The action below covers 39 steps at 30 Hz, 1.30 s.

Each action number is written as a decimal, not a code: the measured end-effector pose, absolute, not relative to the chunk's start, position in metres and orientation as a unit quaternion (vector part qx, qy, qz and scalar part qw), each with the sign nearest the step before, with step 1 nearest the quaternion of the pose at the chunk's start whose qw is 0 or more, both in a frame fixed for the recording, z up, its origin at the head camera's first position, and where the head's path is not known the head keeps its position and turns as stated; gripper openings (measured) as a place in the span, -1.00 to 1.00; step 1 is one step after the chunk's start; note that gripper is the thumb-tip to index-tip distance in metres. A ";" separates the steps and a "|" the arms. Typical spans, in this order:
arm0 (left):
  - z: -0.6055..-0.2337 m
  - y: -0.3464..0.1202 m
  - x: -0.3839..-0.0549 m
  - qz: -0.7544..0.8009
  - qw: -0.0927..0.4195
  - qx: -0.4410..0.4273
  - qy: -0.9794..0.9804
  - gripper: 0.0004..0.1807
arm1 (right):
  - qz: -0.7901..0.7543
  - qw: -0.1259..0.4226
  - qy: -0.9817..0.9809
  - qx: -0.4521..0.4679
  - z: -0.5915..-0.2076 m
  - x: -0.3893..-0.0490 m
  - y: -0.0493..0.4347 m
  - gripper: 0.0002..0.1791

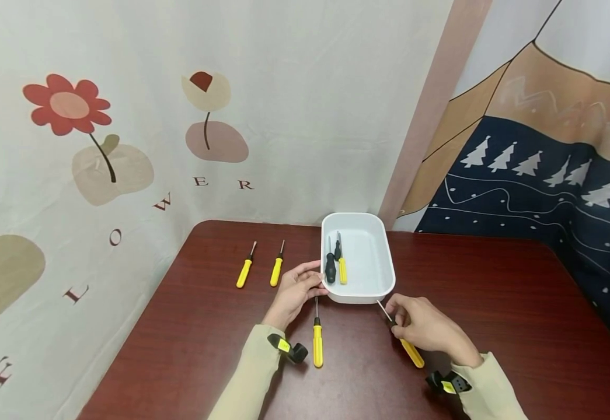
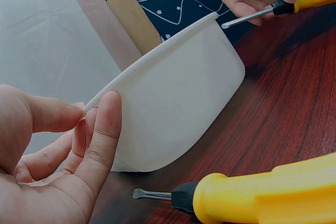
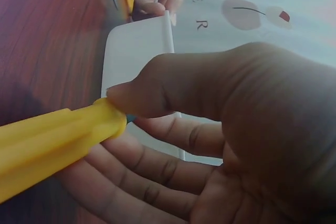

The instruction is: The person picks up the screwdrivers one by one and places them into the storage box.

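My left hand [image 1: 295, 290] pinches the left rim of a white plastic tray [image 1: 370, 256] between thumb and fingers; the left wrist view shows the fingertips at that rim. In my right hand [image 1: 425, 326] is a yellow-handled screwdriver [image 1: 411, 352], gripped near its black collar, with its metal tip pointing at the tray's near right corner. A black-handled screwdriver [image 1: 330, 268] and a yellow-handled screwdriver [image 1: 342, 272] lie inside the tray along its left side. Just right of my left wrist, another yellow screwdriver [image 1: 317, 345] lies on the table, tip toward the tray.
Two more yellow screwdrivers, a left one [image 1: 244, 273] and a right one [image 1: 276, 272], lie on the dark red wooden table [image 1: 189, 350] left of the tray. Behind the table hangs a printed curtain [image 1: 294, 105] with flowers and letters. Each wrist wears a black camera.
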State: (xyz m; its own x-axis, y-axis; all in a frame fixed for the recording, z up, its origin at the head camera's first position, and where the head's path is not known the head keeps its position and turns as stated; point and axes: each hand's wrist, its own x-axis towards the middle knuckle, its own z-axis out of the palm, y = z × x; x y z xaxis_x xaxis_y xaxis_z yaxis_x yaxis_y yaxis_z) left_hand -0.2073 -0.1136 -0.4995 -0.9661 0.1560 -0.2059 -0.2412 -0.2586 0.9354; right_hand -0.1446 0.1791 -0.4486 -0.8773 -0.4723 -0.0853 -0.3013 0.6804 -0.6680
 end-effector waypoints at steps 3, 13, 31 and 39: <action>-0.500 -0.114 -0.207 0.794 0.126 -0.037 0.594 -0.51 | -0.349 0.117 0.902 -0.226 -0.448 -0.146 0.179 -0.72; -0.499 -0.113 -0.208 0.794 0.126 -0.040 0.594 -0.52 | -0.363 0.133 0.893 -0.231 -0.448 -0.148 0.182 -0.73; -0.500 -0.114 -0.207 0.794 0.124 -0.039 0.594 -0.52 | -0.385 0.101 0.886 -0.237 -0.441 -0.147 0.181 -0.73; -0.500 -0.113 -0.207 0.796 0.124 -0.034 0.591 -0.52 | -0.429 0.098 0.873 -0.209 -0.441 -0.147 0.179 -0.72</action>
State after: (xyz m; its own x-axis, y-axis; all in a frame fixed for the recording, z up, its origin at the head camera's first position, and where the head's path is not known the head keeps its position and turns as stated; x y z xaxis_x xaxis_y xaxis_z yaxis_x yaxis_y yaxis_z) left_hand -0.2074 -0.1132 -0.5004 -0.9669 0.1576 -0.2009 -0.2379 -0.2700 0.9330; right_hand -0.1475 0.1788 -0.4411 -0.8935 -0.4490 0.0078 -0.2809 0.5450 -0.7900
